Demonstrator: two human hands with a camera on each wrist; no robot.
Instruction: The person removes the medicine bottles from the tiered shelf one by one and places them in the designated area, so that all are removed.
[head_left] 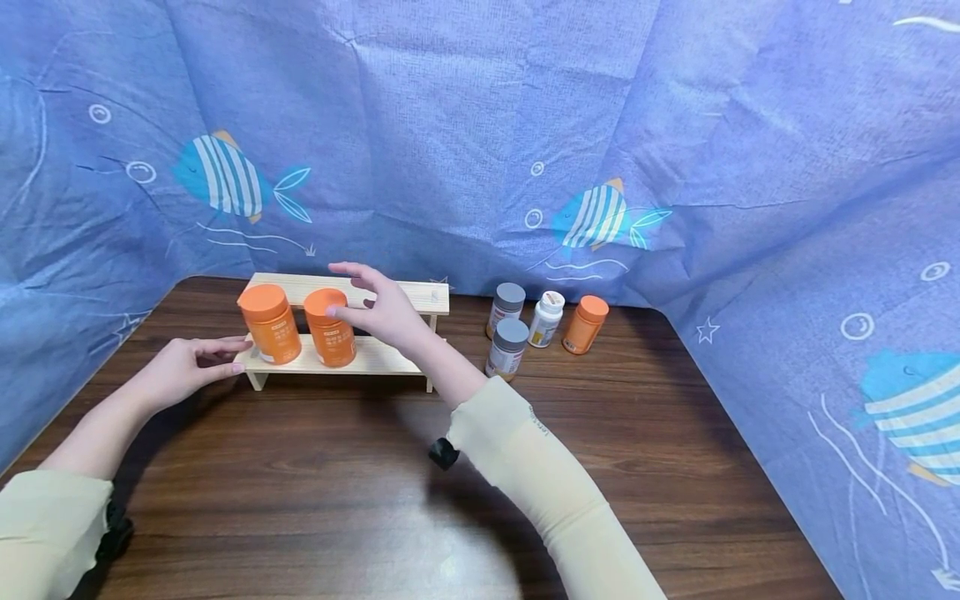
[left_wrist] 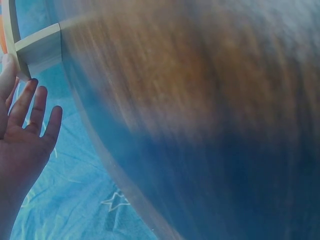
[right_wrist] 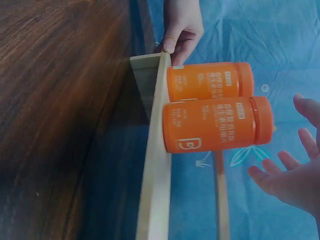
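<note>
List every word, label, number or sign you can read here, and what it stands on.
No word is readable.
Right shelf jar: outlined logo, perhaps "B"; white lettering, too blurred.
Left shelf jar: white lettering, too blurred.
Gray-lidded jars, white bottle, table's orange jar: labels too small.
Right sleeve: dark print, too small.

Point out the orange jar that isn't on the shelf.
The orange jar beside the white bottle, standing on the table; the other two orange jars stand on the wooden shelf.
</note>
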